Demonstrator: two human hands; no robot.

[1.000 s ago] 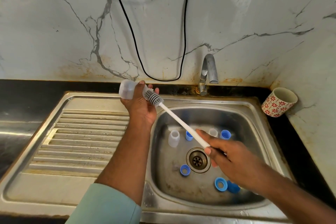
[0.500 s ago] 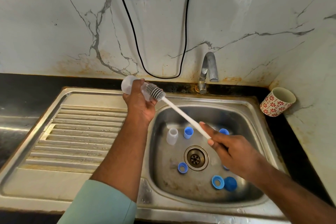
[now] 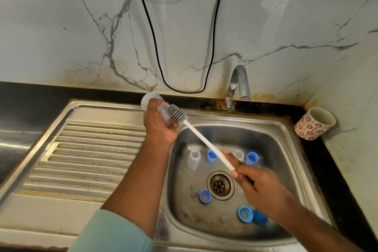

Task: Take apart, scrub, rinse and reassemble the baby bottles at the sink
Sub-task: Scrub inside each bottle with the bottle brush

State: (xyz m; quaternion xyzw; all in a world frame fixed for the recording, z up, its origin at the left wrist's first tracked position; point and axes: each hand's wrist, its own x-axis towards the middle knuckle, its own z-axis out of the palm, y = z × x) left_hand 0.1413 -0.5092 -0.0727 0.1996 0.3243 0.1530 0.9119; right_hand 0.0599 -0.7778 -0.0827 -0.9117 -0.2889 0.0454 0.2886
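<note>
Our left hand wrapped tight around clear bottle over the sink rim, our right hand fingers pinched on white brush handle, grey bristles half in bottle mouth, blue rings and clear parts down in the basin.

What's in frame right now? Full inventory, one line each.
bottle: 1, clear, held above the sink's back-left rim
bottle brush: 1, white handle with grey bristles, head at the bottle's mouth
clear bottle parts: 2, translucent, upright at the back of the basin
blue cups: 2, blue, upright at the back of the basin
blue rings: 2, blue, on the basin floor near the drain
blue cap: 1, blue, front of the basin
sink: 1, steel, drainboard on the left
tap: 1, chrome, no water running
mug: 1, white with red flowers, right counter
cables: 2, black and white, on the wall
hands: left grips the bottle, right grips the brush handle
</note>
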